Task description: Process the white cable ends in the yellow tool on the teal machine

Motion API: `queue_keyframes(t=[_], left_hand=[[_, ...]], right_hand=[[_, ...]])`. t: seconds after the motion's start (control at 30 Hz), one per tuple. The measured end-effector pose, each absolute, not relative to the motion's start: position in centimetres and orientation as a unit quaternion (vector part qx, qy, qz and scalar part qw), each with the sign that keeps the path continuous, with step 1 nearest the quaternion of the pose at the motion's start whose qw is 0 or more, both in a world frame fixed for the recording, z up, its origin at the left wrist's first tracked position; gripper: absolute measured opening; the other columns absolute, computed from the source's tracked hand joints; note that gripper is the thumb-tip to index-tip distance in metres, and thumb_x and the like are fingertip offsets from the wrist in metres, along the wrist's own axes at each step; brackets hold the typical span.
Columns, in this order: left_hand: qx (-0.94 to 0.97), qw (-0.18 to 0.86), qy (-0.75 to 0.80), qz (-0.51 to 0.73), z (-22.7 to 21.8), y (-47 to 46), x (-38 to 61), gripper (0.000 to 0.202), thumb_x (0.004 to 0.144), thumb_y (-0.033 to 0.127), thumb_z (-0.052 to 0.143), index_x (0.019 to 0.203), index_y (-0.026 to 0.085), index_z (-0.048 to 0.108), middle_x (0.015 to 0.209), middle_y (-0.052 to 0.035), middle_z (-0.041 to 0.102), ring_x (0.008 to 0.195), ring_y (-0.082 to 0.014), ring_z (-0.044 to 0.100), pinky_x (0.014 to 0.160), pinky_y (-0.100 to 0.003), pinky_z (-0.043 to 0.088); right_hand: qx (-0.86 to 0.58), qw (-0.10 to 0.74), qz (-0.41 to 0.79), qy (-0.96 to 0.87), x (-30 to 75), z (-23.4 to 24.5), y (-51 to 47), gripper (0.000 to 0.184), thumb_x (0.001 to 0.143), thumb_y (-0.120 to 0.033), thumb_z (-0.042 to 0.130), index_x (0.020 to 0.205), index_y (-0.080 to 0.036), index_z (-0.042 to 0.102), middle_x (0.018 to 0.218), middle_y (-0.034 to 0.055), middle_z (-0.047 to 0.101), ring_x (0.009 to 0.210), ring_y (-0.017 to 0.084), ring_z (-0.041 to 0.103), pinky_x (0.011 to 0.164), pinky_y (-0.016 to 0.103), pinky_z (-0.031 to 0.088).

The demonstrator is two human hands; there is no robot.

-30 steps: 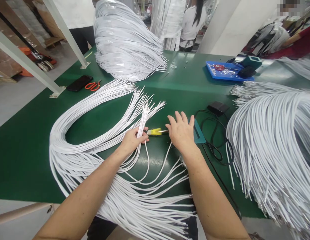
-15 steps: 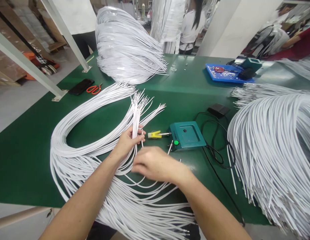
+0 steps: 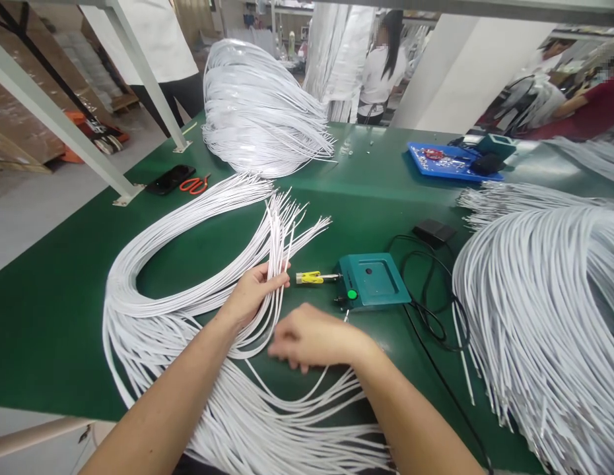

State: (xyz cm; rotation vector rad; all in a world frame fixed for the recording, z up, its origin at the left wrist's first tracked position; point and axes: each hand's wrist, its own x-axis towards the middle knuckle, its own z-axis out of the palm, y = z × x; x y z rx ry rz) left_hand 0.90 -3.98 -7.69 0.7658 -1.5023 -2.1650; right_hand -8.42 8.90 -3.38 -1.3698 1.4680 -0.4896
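Clock read from left hand (image 3: 255, 290): thumb and fingers pressed together around a bunch of white cables (image 3: 276, 244), tips fanning toward 12 o'clock. Right hand (image 3: 307, 338) at 4 to 5 o'clock, blurred, fingers half curled; cannot tell whether it pinches anything. Yellow-sleeved nozzle (image 3: 311, 278) at 3 o'clock, near left hand, not touching; teal machine (image 3: 374, 297) behind it. Bare green tabletop (image 3: 369, 221) at 2 o'clock, roomy up to blue tray (image 3: 450, 175); its near edge at 8 o'clock; cable heap (image 3: 529, 316) crowds far 3 o'clock
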Motion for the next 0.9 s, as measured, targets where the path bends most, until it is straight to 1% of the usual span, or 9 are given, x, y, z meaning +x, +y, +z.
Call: queue_keyframes(t=[0.13, 0.23, 0.4, 0.47, 0.53, 0.6, 0.7, 0.8, 0.9], left_hand=[[0.248, 0.178, -0.567, -0.765, -7.6, -3.7, 1.0, 0.026, 0.067, 0.03, 0.074, 0.084, 0.015, 0.06, 0.07, 0.0009, 0.061, 0.068, -0.0108, 0.055, 0.07, -0.024, 0.041], [0.225, 0.145, -0.595, -0.758, -7.5, -3.6, 1.1, 0.025, 0.066, 0.029, 0.075, 0.079, 0.014, 0.059, 0.073, -0.0007, 0.063, 0.071, -0.0116, 0.056, 0.072, -0.024, 0.041], [0.244, 0.169, -0.524, -0.798, -7.3, -3.9, 1.1, 0.032, 0.071, 0.032, 0.07, 0.095, 0.014, 0.061, 0.091, -0.005, 0.063, 0.08, -0.0128, 0.059, 0.077, -0.026, 0.044], [0.255, 0.193, -0.488, -0.812, -7.4, -4.1, 1.1, 0.032, 0.069, 0.031, 0.073, 0.092, 0.014, 0.06, 0.094, -0.0057, 0.064, 0.083, -0.0138, 0.06, 0.078, -0.027, 0.045], [0.262, 0.21, -0.483, -0.809, -7.6, -4.1, 1.0, 0.03, 0.065, 0.029, 0.075, 0.084, 0.014, 0.057, 0.09, -0.0049, 0.064, 0.082, -0.0141, 0.061, 0.075, -0.026, 0.046], [0.265, 0.222, -0.505, -0.791, -7.7, -4.1, 0.9, 0.029, 0.064, 0.029, 0.075, 0.079, 0.014, 0.055, 0.085, -0.0034, 0.064, 0.075, -0.0123, 0.061, 0.067, -0.023, 0.045], [0.26, 0.226, -0.559, -0.755, -7.7, -3.9, 0.9, 0.027, 0.067, 0.03, 0.073, 0.078, 0.015, 0.054, 0.079, -0.0017, 0.063, 0.065, -0.0098, 0.058, 0.057, -0.021, 0.039], [0.261, 0.216, -0.59, -0.733, -7.7, -3.7, 0.8, 0.029, 0.066, 0.032, 0.073, 0.08, 0.016, 0.053, 0.078, -0.0007, 0.062, 0.065, -0.0111, 0.058, 0.056, -0.021, 0.039], [0.264, 0.213, -0.62, -0.708, -7.7, -3.5, 0.9, 0.03, 0.065, 0.031, 0.073, 0.081, 0.016, 0.052, 0.077, 0.0013, 0.06, 0.062, -0.0093, 0.053, 0.058, -0.022, 0.04]], right_hand=[[-0.409, 0.39, -0.43, 0.704, -11.0, -3.3, 7.9, 0.029, 0.085, -0.043, 0.045, 0.074, -0.018, 0.055, 0.055, -0.0034, 0.056, 0.036, 0.006, 0.046, 0.036, 0.017, 0.034], [-0.374, 0.372, -0.504, 0.684, -11.5, -3.9, 7.2, 0.027, 0.084, -0.044, 0.048, 0.074, -0.019, 0.052, 0.054, -0.0049, 0.054, 0.036, 0.006, 0.044, 0.035, 0.016, 0.035], [-0.385, 0.479, -0.477, 0.629, -10.9, -5.1, 6.8, 0.028, 0.082, -0.042, 0.051, 0.069, -0.018, 0.048, 0.053, -0.0036, 0.057, 0.036, 0.007, 0.047, 0.035, 0.017, 0.038], [-0.391, 0.528, -0.443, 0.61, -10.6, -5.5, 6.8, 0.026, 0.081, -0.04, 0.053, 0.069, -0.017, 0.049, 0.054, -0.0024, 0.059, 0.036, 0.007, 0.049, 0.035, 0.017, 0.039], [-0.399, 0.548, -0.41, 0.611, -10.5, -5.7, 6.9, 0.024, 0.08, -0.038, 0.053, 0.069, -0.016, 0.05, 0.055, -0.0011, 0.061, 0.036, 0.007, 0.049, 0.035, 0.017, 0.04], [-0.407, 0.528, -0.391, 0.635, -10.9, -5.4, 7.0, 0.025, 0.08, -0.037, 0.053, 0.067, -0.016, 0.053, 0.058, 0.0004, 0.062, 0.036, 0.006, 0.049, 0.035, 0.017, 0.039], [-0.389, 0.44, -0.436, 0.682, -11.8, -4.7, 7.0, 0.025, 0.08, -0.039, 0.053, 0.071, -0.016, 0.056, 0.06, -0.0006, 0.061, 0.038, 0.006, 0.047, 0.036, 0.017, 0.038], [-0.352, 0.379, -0.509, 0.688, -12.0, -4.6, 6.8, 0.025, 0.078, -0.043, 0.057, 0.081, -0.018, 0.058, 0.059, -0.0036, 0.057, 0.039, 0.006, 0.045, 0.037, 0.019, 0.037], [-0.357, 0.355, -0.521, 0.689, -11.5, -5.3, 6.6, 0.03, 0.07, -0.044, 0.066, 0.085, -0.019, 0.058, 0.057, -0.0053, 0.053, 0.042, 0.007, 0.045, 0.038, 0.019, 0.037]])
